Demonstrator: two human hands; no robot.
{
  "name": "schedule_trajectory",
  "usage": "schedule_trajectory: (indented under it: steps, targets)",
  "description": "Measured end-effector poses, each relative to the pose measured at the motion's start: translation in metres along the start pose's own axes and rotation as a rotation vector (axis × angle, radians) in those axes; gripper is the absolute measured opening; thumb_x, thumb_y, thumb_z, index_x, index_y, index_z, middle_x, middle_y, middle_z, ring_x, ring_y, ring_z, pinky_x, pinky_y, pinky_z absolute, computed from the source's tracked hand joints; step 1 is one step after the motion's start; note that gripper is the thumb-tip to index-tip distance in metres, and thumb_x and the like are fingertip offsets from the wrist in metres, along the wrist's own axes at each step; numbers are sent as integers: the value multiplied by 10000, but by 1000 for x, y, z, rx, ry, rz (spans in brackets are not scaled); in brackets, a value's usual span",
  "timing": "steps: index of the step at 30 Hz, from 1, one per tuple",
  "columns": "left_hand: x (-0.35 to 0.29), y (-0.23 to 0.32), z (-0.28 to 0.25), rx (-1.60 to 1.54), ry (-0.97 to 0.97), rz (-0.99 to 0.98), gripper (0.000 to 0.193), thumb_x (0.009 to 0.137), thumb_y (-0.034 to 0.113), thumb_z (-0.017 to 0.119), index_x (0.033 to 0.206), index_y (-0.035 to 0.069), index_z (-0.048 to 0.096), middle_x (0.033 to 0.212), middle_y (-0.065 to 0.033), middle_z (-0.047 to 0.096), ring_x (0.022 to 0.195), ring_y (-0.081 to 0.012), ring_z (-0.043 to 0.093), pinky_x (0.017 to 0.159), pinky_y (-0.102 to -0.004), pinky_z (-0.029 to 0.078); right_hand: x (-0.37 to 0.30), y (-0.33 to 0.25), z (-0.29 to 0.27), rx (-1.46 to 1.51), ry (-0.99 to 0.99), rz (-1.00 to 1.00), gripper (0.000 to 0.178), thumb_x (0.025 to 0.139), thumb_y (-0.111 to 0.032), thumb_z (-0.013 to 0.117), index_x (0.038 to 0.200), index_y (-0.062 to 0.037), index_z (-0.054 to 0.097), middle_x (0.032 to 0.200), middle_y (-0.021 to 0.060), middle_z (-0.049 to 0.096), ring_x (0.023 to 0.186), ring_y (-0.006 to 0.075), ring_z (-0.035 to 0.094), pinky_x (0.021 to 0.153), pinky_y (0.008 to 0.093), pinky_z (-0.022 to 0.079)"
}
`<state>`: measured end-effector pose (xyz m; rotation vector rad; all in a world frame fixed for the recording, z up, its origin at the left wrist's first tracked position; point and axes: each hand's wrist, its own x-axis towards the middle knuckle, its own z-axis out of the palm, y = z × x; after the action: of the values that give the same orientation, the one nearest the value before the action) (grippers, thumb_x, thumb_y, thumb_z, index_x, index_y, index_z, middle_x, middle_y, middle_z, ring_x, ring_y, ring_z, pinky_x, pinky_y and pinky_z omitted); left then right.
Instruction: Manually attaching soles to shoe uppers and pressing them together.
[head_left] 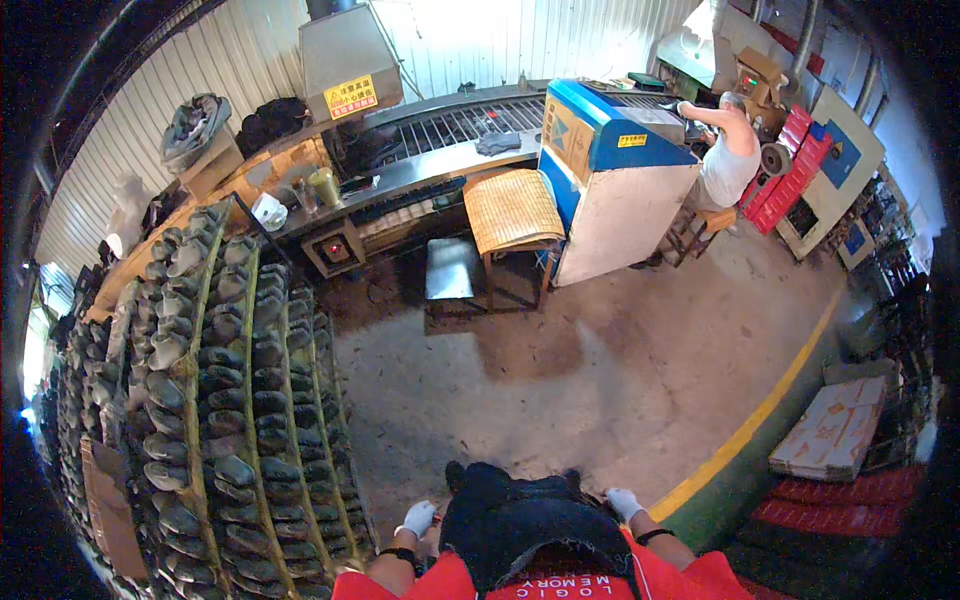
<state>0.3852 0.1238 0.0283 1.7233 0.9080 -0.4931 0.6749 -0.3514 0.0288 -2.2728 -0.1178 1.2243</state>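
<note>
One left hand (418, 517), one right hand (624, 504), white-gloved; fingers too small to tell whether spread or pinching. One dark cloth (525, 515), between them at the body's front, broader side to side, neither hand clearly nearer. One rack (251, 400) of shoes (165, 475), beyond the left hand, the closer one.

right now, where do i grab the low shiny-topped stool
Probably best take the stool by its flat top's left and near edges, from the open floor: the tan-topped table crowds its right, the long counter stands behind.
</note>
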Motion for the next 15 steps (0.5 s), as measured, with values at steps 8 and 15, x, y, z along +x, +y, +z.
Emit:
schedule_trajectory:
  steps: [8,15]
  targets:
    - [-9,21,-8,226,-3,120,232,1012,217,541,1003,37,686,945,-123,679,836,-237,727,693,-406,592,17,34,11,-457,4,-160,352,967,-358,498,1080,-83,686,1019,209,727,908,388,716,771,480,576]
    - [15,0,-6,24,-3,38,290,991,297,560,983,25,660,882,-136,699,767,-245,718,653,-398,567,-32,-13,-1,54,7,146,275,969,-251,503,1108,-96,682,1110,215,717,1015,398,702,864,503,562]
